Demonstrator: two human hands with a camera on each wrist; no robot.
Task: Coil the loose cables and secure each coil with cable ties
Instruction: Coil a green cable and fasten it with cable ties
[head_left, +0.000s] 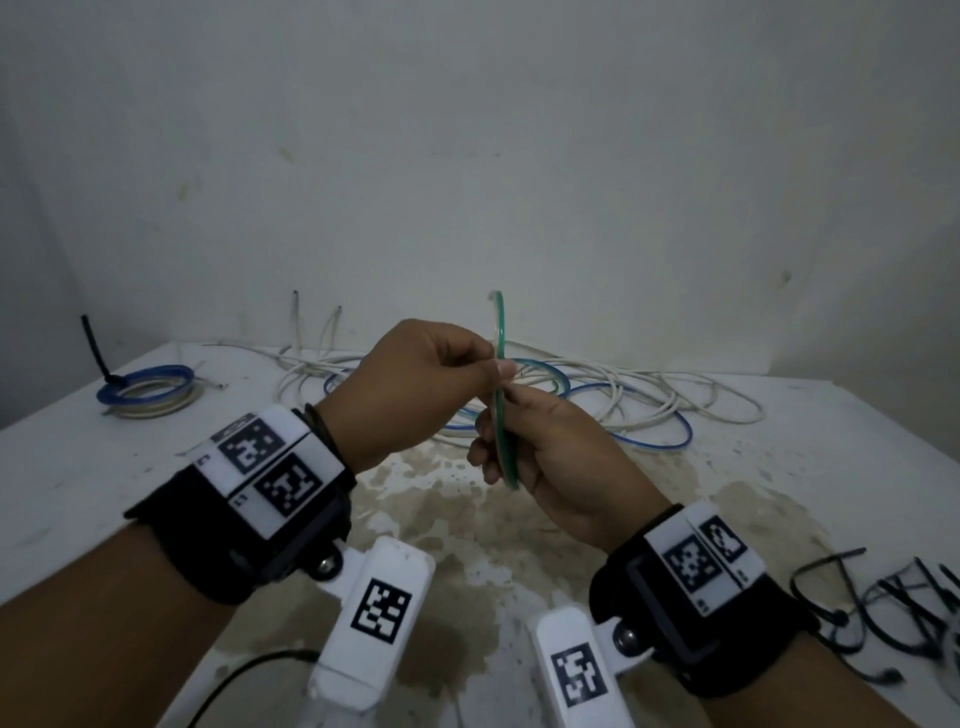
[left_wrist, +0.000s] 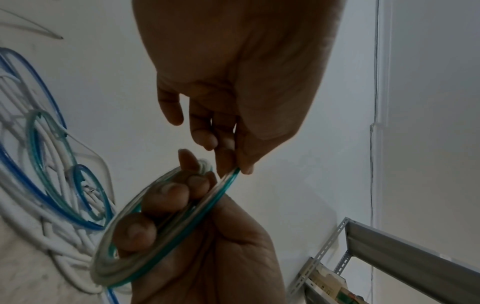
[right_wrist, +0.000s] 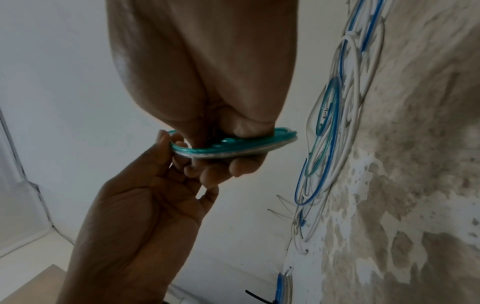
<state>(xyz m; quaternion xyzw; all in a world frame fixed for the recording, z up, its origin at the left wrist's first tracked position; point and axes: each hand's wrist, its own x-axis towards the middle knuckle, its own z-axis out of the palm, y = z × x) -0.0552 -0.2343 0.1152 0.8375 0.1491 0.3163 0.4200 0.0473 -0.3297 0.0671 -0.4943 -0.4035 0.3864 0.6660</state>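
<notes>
The person holds a small coil of green and clear plastic cable (head_left: 503, 395) upright in the air, above the white table with brown stains (head_left: 779, 467). The right hand (head_left: 550, 457) has its fingers curled through the middle of the coil and grips the lower part of the ring. The left hand (head_left: 415, 384) pinches the upper edge of the same coil between the thumb and the fingertips; in the left wrist view the thumb tip presses on the green strand. Both hands are therefore closed around the coil, and it touches nothing else.

Behind the hands, on the far part of the table, lies a loose tangle of white, blue and green cables (head_left: 613, 400), spread in wide loops. At the far left of the table rests a finished coil of blue and white cable (head_left: 148, 397), bound with a black cable tie (head_left: 98, 353) whose tail stands up. Near the right edge, just beside the right wrist, is a heap of black cable ties (head_left: 883, 603); this part is blurred, so I cannot count them.
</notes>
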